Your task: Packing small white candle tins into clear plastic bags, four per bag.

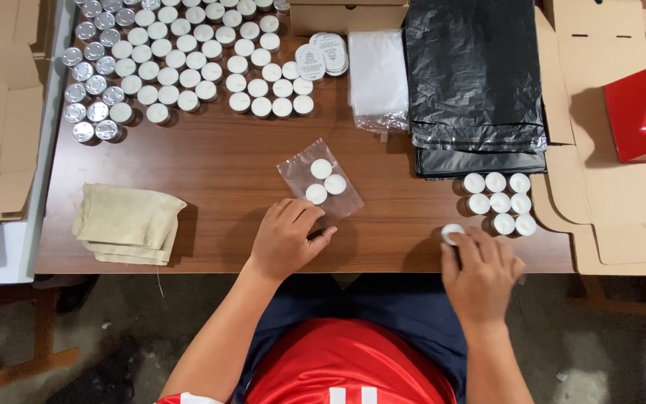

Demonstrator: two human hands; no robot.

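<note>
I see a small clear plastic bag (pixel 320 182) lying flat near the middle of the wooden counter (pixel 218 164), holding three white tealight candles (pixel 324 179) in a tight cluster. My left hand (pixel 285 238) rests palm down at the bag's near corner, fingers curled, fingertips pressing the bag's edge to the counter; the forearm runs in from the lower left. My right hand (pixel 481 271) sits at the counter's front edge to the right, fingers bent, pinching a single white tealight (pixel 451 232) between thumb and fingertips, with the wrist bent back toward my body.

Just beyond that hand, a small group of white tealights (pixel 499 202) stands in rows of three. Behind them lies a stack of black plastic bags (pixel 476 82), with a stack of clear bags (pixel 377 75) to its left and round printed labels (pixel 321 56) beside that. The far left of the counter carries many tealights in rows (pixel 196 60), white ones and some showing metal cups. A folded beige cloth (pixel 128 223) lies near the left front edge. Flat cardboard (pixel 622 209) and a red device (pixel 641 112) sit at right.
</note>
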